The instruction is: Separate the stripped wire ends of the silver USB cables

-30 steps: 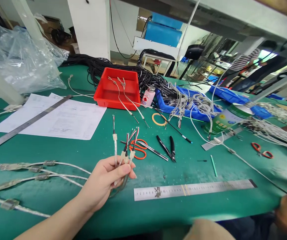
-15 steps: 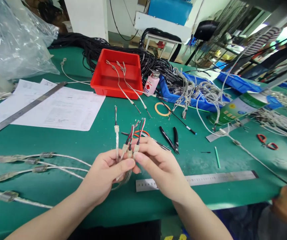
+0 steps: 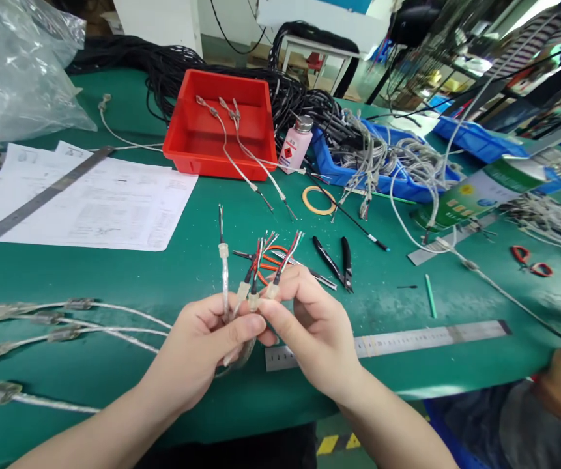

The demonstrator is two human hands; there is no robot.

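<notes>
Several clear-sheathed cables [image 3: 225, 277] are gathered in my left hand [image 3: 214, 332], thumb pressed over them, their stripped ends pointing up and away. Red, white and black wires fan out beyond the pale end blocks. My right hand [image 3: 309, 329] pinches one cable end [image 3: 274, 286] between thumb and fingers, its wires leaning right. One cable stands a little apart on the left side of the bunch. The cables run out to the left of my left hand, where clear plugs and ferrite-like lumps [image 3: 62, 334] lie on the green bench.
Beyond my hands lie orange-handled pliers [image 3: 273, 251], black cutters [image 3: 333, 264] and a steel ruler [image 3: 417, 342]. A red bin [image 3: 175, 148] with cables, a pink bottle [image 3: 296, 144], blue trays [image 3: 329, 170] and papers [image 3: 128, 215] sit farther back. Another person sits at right.
The cable end in my right hand has tilted right, away from the bunch, and its wires spread apart from the others. The whole view has shifted slightly.
</notes>
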